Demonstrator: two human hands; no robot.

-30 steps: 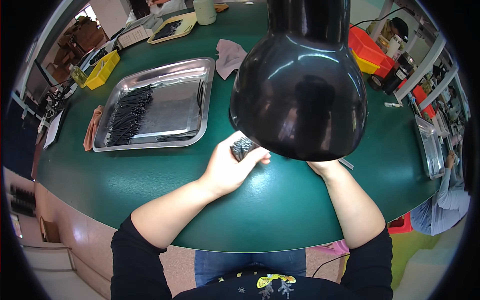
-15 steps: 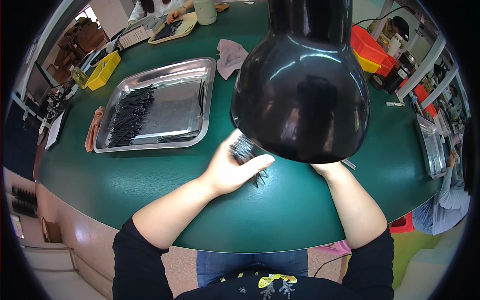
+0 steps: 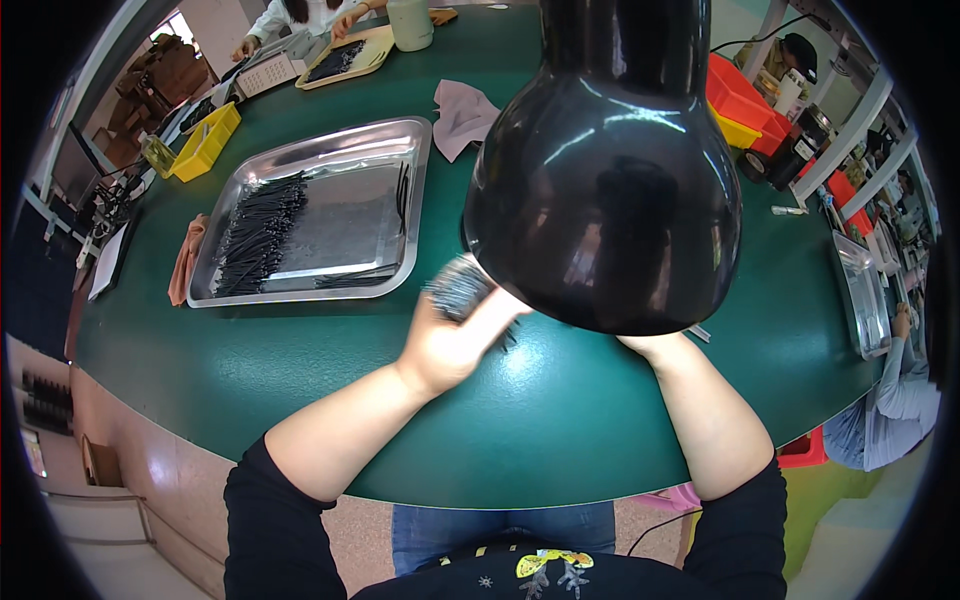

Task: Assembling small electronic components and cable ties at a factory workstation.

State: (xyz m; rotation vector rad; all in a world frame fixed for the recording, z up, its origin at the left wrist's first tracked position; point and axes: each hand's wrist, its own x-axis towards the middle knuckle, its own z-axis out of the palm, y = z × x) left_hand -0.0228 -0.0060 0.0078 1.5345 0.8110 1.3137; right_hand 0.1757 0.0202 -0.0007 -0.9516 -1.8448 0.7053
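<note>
My left hand (image 3: 455,340) is closed round a bundle of thin black rods (image 3: 460,288), held just above the green table (image 3: 300,360) near the steel tray's front right corner. My right hand is hidden behind the big black lamp shade (image 3: 605,200); only its wrist and forearm (image 3: 690,400) show below the shade. The steel tray (image 3: 310,205) holds a heap of the same black rods (image 3: 255,235) at its left side and a few loose ones along its front and right edges.
A pink cloth (image 3: 462,115) lies beyond the tray. Yellow bins (image 3: 205,140) stand at the far left, red and yellow bins (image 3: 740,100) at the far right. Another steel tray (image 3: 865,290) sits at the right edge. Other people work at the far side and right.
My left hand has lifted and tilted the bundle of rods toward the tray, its ends now fanned and blurred. The right forearm stays in place.
</note>
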